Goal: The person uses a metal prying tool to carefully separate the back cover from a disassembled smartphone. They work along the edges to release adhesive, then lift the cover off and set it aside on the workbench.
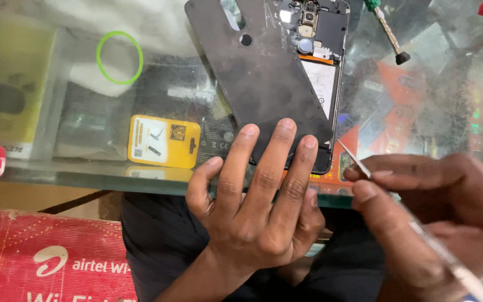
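Note:
A dark phone back cover (258,72) lies tilted over an opened phone (322,67) on a glass counter (85,173). The phone's camera parts and white battery label show to the cover's right. My left hand (258,201) rests its fingertips on the near end of the cover and phone, pressing them at the counter's edge. My right hand (426,218) pinches a thin metal tool (356,159) whose tip points at the phone's lower right corner.
A green rubber band (119,57) lies on the glass at the left. Far right rests a green-handled screwdriver (388,31). A yellow packet (164,141) shows under the glass. A red box (51,257) sits below the counter at the lower left.

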